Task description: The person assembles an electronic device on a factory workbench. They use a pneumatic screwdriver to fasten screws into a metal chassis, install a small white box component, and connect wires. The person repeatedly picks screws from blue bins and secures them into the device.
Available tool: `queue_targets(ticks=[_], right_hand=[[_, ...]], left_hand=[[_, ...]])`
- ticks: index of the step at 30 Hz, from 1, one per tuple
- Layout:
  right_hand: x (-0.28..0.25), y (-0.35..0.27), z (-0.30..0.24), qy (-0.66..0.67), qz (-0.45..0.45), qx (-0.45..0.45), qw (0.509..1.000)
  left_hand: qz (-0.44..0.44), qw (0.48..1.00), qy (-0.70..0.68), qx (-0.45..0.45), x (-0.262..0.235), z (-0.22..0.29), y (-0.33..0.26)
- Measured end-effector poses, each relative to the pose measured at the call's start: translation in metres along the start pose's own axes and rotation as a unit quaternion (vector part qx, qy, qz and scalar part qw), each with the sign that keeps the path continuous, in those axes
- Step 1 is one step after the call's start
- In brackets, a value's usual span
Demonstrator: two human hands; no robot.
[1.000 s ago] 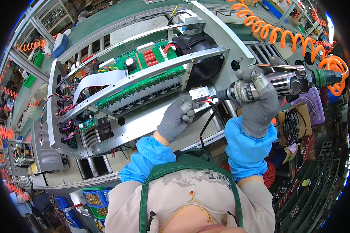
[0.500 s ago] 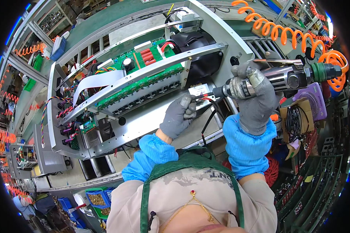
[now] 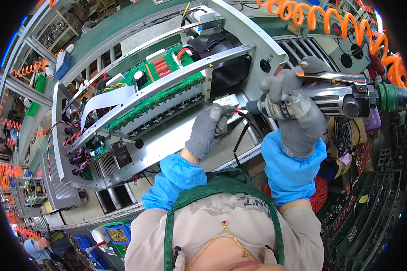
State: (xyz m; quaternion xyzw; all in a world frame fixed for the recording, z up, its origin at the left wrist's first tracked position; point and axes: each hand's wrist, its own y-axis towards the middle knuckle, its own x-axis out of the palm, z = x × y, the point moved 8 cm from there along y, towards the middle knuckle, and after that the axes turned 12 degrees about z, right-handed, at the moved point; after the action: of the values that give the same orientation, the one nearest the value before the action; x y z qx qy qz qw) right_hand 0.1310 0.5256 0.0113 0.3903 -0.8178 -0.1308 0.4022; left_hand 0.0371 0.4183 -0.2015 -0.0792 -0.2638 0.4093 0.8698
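A: Item one, the right hand (image 3: pixel 298 113). State?

B: Gloved in grey, wrapped tight around the barrel of a power screwdriver (image 3: pixel 334 97). The tool is held level, its tip aimed left toward a small wire end with red on it (image 3: pixel 236 109). An orange coiled hose (image 3: pixel 348 27) is seen running to the tool's rear.

A: Item two, the left hand (image 3: pixel 208 131).

B: Also gloved, fingers pressed together in a pinch at the wire end, just beside the screwdriver tip. Whether a screw is held there cannot be told; the spot is too small.

A: Item three, the piece being worked on.

B: A grey metal chassis (image 3: pixel 167 144), laid open across the bench. Inside are listed: a green circuit board (image 3: pixel 158 97), a flat white ribbon cable (image 3: pixel 106 99), a black fan housing (image 3: pixel 228 58), and a white label (image 3: pixel 228 99) close to the fingertips. A metal rail (image 3: pixel 167 88) is fixed over the board. A black wire (image 3: pixel 242 135) is looped below the pinch.

A: Risks to be noted?

B: In judgement, three. The tip could be slipped off and driven into the pinching fingers, these being so near. The black wire could be caught under the fastening, since it lies right below. The hose could be pulled taut and the tool dragged off line.
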Motion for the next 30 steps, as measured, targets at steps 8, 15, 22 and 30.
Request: queue_targets(ticks=[8,15,22,30], right_hand=[[-0.022,0.007,0.001,-0.202,0.111,-0.044,0.972],[-0.04,-0.002,0.042,-0.351,0.098,-0.065,0.929],[-0.053,-0.007,0.074,-0.317,0.157,-0.013,0.935],[-0.051,-0.005,0.085,-0.358,0.139,-0.02,0.923]], left_hand=[[0.171,0.829,0.433,0.31,-0.024,0.048,0.004],[0.109,0.822,0.498,0.255,-0.017,0.023,0.034],[0.114,0.821,0.499,0.254,-0.019,0.018,0.036],[0.103,0.809,0.519,0.256,-0.019,0.018,0.035]])
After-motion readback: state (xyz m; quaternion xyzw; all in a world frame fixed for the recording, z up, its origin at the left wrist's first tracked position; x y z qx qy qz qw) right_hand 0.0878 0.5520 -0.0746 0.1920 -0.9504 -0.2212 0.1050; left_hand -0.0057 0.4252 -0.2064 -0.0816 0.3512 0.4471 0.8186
